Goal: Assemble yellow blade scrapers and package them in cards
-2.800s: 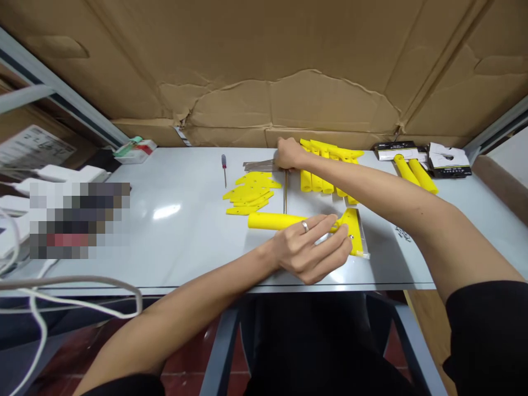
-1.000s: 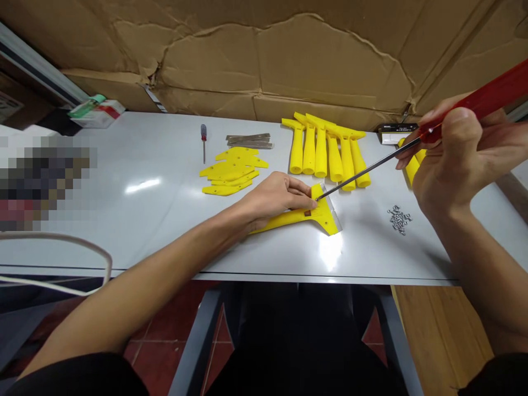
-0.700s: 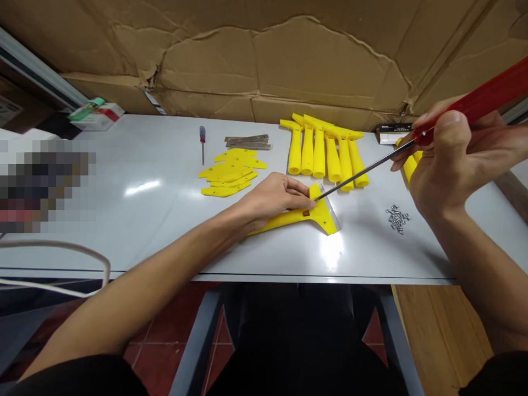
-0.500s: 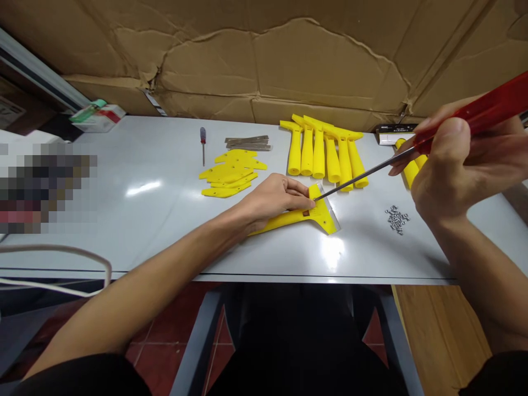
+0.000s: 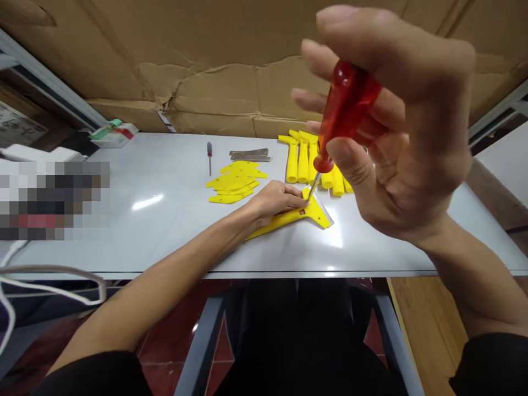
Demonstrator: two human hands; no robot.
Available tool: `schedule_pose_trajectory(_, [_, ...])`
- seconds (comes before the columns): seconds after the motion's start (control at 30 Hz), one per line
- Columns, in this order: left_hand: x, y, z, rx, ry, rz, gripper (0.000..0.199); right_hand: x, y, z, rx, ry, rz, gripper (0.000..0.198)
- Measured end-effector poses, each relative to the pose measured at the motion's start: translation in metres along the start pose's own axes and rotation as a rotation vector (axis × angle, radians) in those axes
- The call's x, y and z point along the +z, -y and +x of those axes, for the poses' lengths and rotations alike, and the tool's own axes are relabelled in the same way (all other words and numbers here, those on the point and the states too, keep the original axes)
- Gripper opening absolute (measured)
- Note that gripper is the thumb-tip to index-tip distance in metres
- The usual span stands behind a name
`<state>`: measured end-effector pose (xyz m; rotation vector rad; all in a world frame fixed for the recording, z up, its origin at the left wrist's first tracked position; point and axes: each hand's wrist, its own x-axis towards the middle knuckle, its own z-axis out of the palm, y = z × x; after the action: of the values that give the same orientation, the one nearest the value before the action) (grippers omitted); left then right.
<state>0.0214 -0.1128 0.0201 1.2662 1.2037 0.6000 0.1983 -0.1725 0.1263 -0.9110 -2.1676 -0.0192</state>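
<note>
My left hand [image 5: 274, 203] is closed around a yellow scraper [image 5: 284, 221] and presses it flat on the table, its metal blade edge pointing right. A red-handled screwdriver [image 5: 348, 104] is in my right hand [image 5: 416, 121], raised close to the camera. Its thumb and fingers surround the handle, with several fingertips lifted off. The shaft slants down steeply, and its tip meets the scraper head by a hole near my left fingertips. Whether a screw sits under the tip is too small to tell.
On the table [image 5: 173, 236], yellow cover plates [image 5: 235, 179], metal blades [image 5: 249, 154] and a small screwdriver [image 5: 209, 157] lie left of centre. Yellow scraper handles [image 5: 303, 159] stand in a row behind, partly hidden by my right hand. A cardboard sheet [image 5: 218, 91] backs the table.
My right hand has moved left and up, tilting the screwdriver from a shallow slant to nearly upright. Its tip stays at the scraper head, which my left hand still holds. The view has shifted slightly.
</note>
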Motion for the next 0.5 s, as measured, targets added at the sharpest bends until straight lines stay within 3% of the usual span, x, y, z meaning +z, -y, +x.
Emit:
schedule_pose_trajectory(0.1, [0.001, -0.004, -0.003, -0.038, -0.019, -0.015, 0.008, 0.000, 0.002, 0.008, -0.201, -0.164, 0.304, 0.040])
schedule_pose_trajectory(0.27, [0.000, 0.003, 0.002, -0.030, -0.013, -0.103, 0.006, 0.007, -0.016, 0.015, -0.351, -0.297, 0.096, 0.038])
schedule_pose_trajectory(0.33, [0.000, 0.006, 0.004, -0.024, -0.010, -0.111, 0.005, 0.004, -0.018, 0.016, -0.383, -0.258, 0.191, 0.039])
schedule_pose_trajectory(0.4, [0.001, 0.007, 0.005, -0.046, -0.023, -0.111, 0.006, -0.003, -0.016, 0.016, -0.331, -0.182, 0.402, 0.045])
schedule_pose_trajectory(0.5, [0.003, 0.008, 0.006, -0.060, -0.027, -0.173, 0.011, -0.016, -0.012, 0.016, -0.096, -0.040, 0.645, 0.060])
